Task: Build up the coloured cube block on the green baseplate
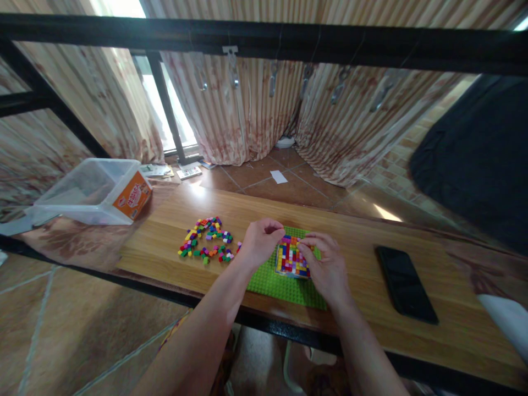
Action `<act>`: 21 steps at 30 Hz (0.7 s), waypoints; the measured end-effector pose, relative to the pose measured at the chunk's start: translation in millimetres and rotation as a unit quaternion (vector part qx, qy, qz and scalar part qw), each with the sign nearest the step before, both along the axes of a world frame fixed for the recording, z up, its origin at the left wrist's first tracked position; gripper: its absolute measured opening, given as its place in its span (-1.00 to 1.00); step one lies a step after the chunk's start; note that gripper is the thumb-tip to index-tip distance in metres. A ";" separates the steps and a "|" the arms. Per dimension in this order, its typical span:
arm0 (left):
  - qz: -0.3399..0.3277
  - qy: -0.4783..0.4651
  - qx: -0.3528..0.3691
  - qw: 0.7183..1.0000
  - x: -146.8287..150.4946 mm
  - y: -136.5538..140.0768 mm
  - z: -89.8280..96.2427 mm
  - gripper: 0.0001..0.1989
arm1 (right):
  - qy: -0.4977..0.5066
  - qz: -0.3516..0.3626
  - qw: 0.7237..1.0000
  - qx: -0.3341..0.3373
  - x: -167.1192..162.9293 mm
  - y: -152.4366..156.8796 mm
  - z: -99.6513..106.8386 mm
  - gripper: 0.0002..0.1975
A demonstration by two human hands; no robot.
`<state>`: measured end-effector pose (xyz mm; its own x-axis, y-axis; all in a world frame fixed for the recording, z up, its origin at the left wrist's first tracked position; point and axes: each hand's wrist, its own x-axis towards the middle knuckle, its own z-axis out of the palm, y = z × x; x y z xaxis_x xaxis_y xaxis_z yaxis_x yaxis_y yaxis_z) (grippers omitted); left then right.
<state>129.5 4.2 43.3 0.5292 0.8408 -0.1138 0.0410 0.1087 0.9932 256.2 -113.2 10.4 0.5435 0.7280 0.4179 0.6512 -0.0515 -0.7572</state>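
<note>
Under bricks, tabletop (curtains beyond)

I see from afar: stud plate on board. Brick block on plate. Loose bricks left of plate. Phone right of plate. Bin far left of plate, farther back. Paper on floor behind plate. Curtains behind plate too.

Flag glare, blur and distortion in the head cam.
Head view: window blown out, sheen on the table's far left; head view: loose bricks look soft, studs unclear; head view: box near the left edge looks stretched, probably lens distortion.
</note>
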 end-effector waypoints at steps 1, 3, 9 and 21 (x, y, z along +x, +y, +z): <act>-0.001 -0.001 0.002 1.000 0.0 -0.2 0.2 -0.96 | -0.009 0.003 1.000 -0.003 -0.9 0.4 -1.0 -0.81; -0.004 -0.005 0.001 1.000 0.0 -0.6 0.8 -0.97 | -0.022 0.007 1.000 -0.006 -2.8 1.2 -2.9 -0.82; -0.004 -0.005 -0.005 1.000 -0.3 -0.8 2.9 -0.97 | 0.003 -0.022 1.000 -0.006 -6.3 4.2 -5.4 -0.84; -0.006 -0.001 -0.004 1.000 -1.5 -2.9 6.2 -0.96 | 0.205 -0.035 0.978 0.025 -4.7 13.8 -19.8 -0.83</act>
<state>128.0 1.3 49.4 0.5398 0.8332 -0.1202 0.0403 0.1170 0.9923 251.5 -99.3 -9.5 0.7208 0.6671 0.1884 0.2891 -0.0423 -0.9564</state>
